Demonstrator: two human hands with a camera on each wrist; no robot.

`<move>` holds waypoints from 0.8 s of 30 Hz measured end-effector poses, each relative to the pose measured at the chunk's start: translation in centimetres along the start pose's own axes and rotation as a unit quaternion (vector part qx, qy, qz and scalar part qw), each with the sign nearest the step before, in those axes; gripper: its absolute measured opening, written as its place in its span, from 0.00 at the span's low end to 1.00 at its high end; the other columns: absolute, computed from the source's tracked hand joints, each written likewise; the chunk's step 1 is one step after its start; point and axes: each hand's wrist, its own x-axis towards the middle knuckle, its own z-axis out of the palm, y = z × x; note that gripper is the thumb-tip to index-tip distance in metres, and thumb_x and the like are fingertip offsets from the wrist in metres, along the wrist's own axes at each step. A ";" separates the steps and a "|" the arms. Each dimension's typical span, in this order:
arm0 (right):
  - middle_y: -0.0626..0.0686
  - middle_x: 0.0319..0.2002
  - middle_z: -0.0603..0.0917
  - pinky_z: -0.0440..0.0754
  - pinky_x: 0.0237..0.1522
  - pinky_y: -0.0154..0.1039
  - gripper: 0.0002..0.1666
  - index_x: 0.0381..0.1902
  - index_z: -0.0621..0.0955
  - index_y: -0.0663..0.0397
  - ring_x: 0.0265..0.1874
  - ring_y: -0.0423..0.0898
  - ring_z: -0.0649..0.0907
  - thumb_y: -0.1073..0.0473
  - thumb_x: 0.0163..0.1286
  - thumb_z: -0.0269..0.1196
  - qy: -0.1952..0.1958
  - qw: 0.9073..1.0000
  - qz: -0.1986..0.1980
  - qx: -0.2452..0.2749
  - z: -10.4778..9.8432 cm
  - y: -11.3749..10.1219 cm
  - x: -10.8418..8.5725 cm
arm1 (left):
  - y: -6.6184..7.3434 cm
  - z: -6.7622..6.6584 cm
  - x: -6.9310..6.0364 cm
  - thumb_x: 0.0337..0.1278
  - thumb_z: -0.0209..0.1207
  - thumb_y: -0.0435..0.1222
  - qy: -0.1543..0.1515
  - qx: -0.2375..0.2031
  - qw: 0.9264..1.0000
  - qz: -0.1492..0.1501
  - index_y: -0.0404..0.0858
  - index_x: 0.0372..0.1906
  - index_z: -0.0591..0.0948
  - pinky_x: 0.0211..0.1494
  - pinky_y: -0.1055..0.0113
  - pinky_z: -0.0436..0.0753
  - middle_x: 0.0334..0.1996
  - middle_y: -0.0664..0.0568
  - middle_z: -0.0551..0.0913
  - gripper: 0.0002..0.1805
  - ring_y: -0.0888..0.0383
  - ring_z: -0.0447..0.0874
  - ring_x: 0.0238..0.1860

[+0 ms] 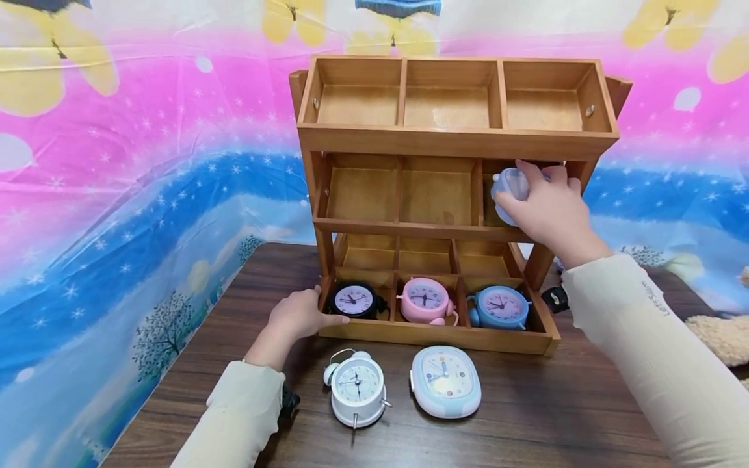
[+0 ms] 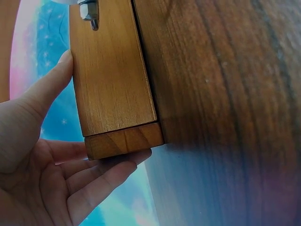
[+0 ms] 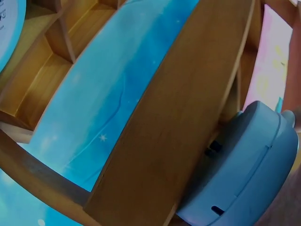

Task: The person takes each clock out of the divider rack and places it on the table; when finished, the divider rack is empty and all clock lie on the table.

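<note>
Right hand [image 1: 547,207] grips blue object [image 1: 512,187]; only wrist view shows slot [image 3: 217,210].

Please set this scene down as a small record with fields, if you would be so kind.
right hand: holds a pale-blue clock at the middle tier's right compartment
left hand: grips the wooden rack at its lower left corner
bottom tier, left to right: black clock, pink clock, blue clock
table, before the rack: white clock, left; white-and-blue clock, right
</note>
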 end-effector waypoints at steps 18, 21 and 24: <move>0.71 0.60 0.65 0.75 0.25 0.54 0.46 0.72 0.68 0.44 0.48 0.66 0.71 0.34 0.60 0.64 -0.028 0.998 -0.056 -0.023 0.0 2.4 -10.0 | 0.0 0.1 0.1 0.53 0.67 0.60 0.002 0.002 1.000 0.001 0.27 0.73 0.62 0.58 0.43 0.77 0.62 0.31 0.75 0.54 0.37 0.78 0.58; 0.71 0.61 0.65 0.76 0.24 0.55 0.48 0.73 0.67 0.42 0.51 0.66 0.71 0.32 0.59 0.65 -0.069 0.995 -0.054 -0.039 1.3 3.2 -12.1 | 0.1 0.0 0.0 0.53 0.67 0.59 0.001 0.002 1.000 0.002 0.27 0.73 0.62 0.58 0.42 0.77 0.62 0.30 0.75 0.54 0.36 0.77 0.58; 0.70 0.61 0.67 0.77 0.25 0.58 0.49 0.72 0.69 0.44 0.52 0.68 0.72 0.31 0.57 0.66 -0.094 0.993 -0.055 -0.052 2.5 4.1 -13.7 | 0.1 0.1 -0.1 0.54 0.66 0.59 0.000 0.003 1.000 0.002 0.27 0.73 0.62 0.59 0.42 0.76 0.62 0.30 0.75 0.54 0.36 0.77 0.59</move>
